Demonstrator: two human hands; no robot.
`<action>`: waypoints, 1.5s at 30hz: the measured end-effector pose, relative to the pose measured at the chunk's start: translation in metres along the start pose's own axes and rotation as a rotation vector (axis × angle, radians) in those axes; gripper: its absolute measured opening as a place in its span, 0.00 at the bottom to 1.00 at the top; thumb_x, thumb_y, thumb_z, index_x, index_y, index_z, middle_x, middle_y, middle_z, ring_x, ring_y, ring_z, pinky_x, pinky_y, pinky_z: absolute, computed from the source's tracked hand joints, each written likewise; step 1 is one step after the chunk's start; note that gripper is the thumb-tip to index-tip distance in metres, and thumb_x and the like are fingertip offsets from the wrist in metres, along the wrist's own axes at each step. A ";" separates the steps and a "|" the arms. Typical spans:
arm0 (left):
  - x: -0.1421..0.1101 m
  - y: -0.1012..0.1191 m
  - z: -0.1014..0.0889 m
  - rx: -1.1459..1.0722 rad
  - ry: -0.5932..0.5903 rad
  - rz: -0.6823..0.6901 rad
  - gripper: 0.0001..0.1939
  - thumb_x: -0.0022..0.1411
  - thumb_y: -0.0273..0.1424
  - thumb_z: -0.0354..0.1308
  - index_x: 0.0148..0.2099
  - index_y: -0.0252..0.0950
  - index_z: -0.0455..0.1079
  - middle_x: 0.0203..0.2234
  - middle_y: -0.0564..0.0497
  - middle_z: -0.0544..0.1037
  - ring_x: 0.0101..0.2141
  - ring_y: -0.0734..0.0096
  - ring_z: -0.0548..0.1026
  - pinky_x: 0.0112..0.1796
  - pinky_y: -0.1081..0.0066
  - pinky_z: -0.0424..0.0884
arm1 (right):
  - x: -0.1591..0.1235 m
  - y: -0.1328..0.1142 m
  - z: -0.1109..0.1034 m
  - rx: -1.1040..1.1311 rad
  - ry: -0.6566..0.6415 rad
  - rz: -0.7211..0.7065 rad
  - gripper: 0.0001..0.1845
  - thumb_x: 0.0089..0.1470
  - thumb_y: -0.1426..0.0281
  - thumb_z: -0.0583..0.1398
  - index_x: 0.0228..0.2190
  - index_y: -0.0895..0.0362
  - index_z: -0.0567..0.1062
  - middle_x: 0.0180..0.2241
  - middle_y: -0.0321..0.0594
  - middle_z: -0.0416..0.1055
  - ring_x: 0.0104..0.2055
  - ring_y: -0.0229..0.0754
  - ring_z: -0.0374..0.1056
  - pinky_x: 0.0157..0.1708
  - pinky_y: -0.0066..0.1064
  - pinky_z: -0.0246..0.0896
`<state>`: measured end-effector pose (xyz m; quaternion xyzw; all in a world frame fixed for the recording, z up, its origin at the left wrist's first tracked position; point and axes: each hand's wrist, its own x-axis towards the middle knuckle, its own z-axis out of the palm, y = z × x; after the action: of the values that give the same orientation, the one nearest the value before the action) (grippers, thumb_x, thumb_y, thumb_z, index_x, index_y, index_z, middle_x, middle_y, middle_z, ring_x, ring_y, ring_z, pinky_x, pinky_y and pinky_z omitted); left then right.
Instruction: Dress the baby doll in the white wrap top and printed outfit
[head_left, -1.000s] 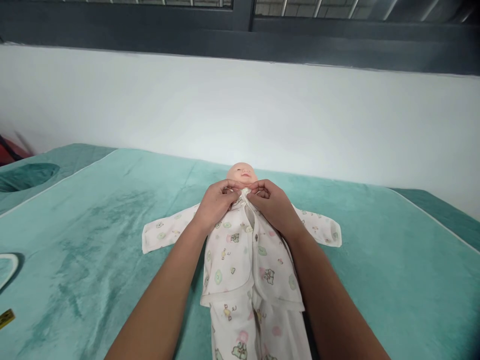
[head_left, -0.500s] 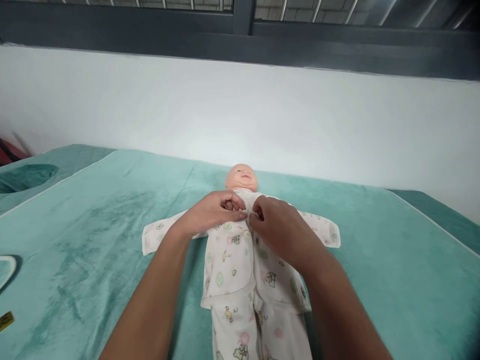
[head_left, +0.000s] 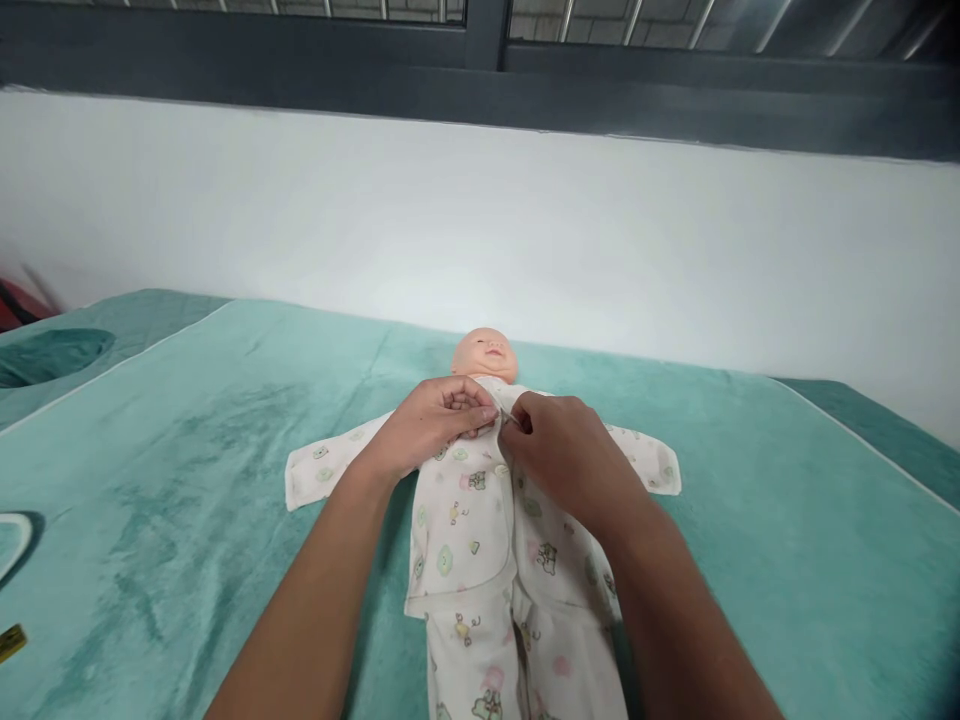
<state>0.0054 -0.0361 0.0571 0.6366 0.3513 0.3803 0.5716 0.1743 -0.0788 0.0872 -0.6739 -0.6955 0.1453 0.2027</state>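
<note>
A baby doll (head_left: 486,352) lies on its back, dressed in a white printed baby shirt (head_left: 465,520) and matching trousers (head_left: 480,640). Both of my hands are at the upper chest, just below the doll's chin. My left hand (head_left: 442,420) pinches the shirt's front edge between thumb and fingers. Close beside it, my right hand (head_left: 559,445) is closed on the other front edge of the shirt. A button shows on the front below my fingers. Whatever fastening lies between my fingertips is hidden. The sleeves spread out to both sides, and no doll hands show at the cuffs.
A teal plush cover (head_left: 187,480) lies under the doll, against a white wall (head_left: 480,220). Above runs a dark window frame (head_left: 262,65). At the left edge are a pale rounded object (head_left: 13,540), a yellow label (head_left: 12,642) and something red (head_left: 22,305).
My left fingers have shifted slightly right and up along the shirt's edge. The shirt front and the doll's head have moved a little to the right.
</note>
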 end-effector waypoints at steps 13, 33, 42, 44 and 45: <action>0.001 0.001 0.013 -0.120 0.037 -0.001 0.11 0.55 0.37 0.64 0.33 0.34 0.72 0.23 0.51 0.75 0.26 0.74 0.74 0.30 0.74 0.71 | 0.017 0.029 0.010 0.853 -0.206 0.065 0.14 0.48 0.59 0.60 0.22 0.57 0.69 0.20 0.32 0.62 0.22 0.33 0.58 0.23 0.26 0.52; -0.002 0.002 0.010 0.002 -0.050 0.030 0.08 0.61 0.35 0.58 0.37 0.36 0.68 0.23 0.55 0.71 0.25 0.77 0.73 0.29 0.76 0.69 | 0.015 0.037 0.009 0.735 -0.226 -0.093 0.11 0.48 0.62 0.64 0.29 0.57 0.73 0.24 0.30 0.64 0.27 0.32 0.57 0.26 0.25 0.50; -0.003 -0.001 0.012 0.055 -0.011 0.025 0.07 0.61 0.34 0.58 0.41 0.38 0.66 0.27 0.57 0.69 0.24 0.79 0.72 0.27 0.76 0.69 | 0.017 0.038 0.012 0.681 -0.227 -0.136 0.14 0.49 0.59 0.64 0.31 0.56 0.73 0.25 0.31 0.62 0.27 0.32 0.55 0.25 0.26 0.48; -0.002 -0.002 0.013 0.035 -0.002 0.028 0.06 0.61 0.32 0.57 0.41 0.38 0.66 0.26 0.57 0.69 0.24 0.79 0.72 0.27 0.77 0.69 | 0.017 0.040 0.012 0.696 -0.238 -0.147 0.13 0.50 0.59 0.64 0.31 0.56 0.72 0.26 0.31 0.62 0.27 0.32 0.55 0.26 0.26 0.48; -0.002 -0.002 0.013 0.020 0.001 0.033 0.05 0.61 0.31 0.56 0.40 0.38 0.66 0.26 0.57 0.69 0.23 0.79 0.72 0.27 0.77 0.69 | 0.018 0.041 0.011 0.701 -0.245 -0.148 0.13 0.51 0.59 0.63 0.31 0.56 0.72 0.25 0.31 0.61 0.27 0.32 0.54 0.26 0.26 0.48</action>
<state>0.0160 -0.0433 0.0540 0.6478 0.3450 0.3864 0.5585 0.2043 -0.0583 0.0597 -0.4891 -0.6695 0.4390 0.3462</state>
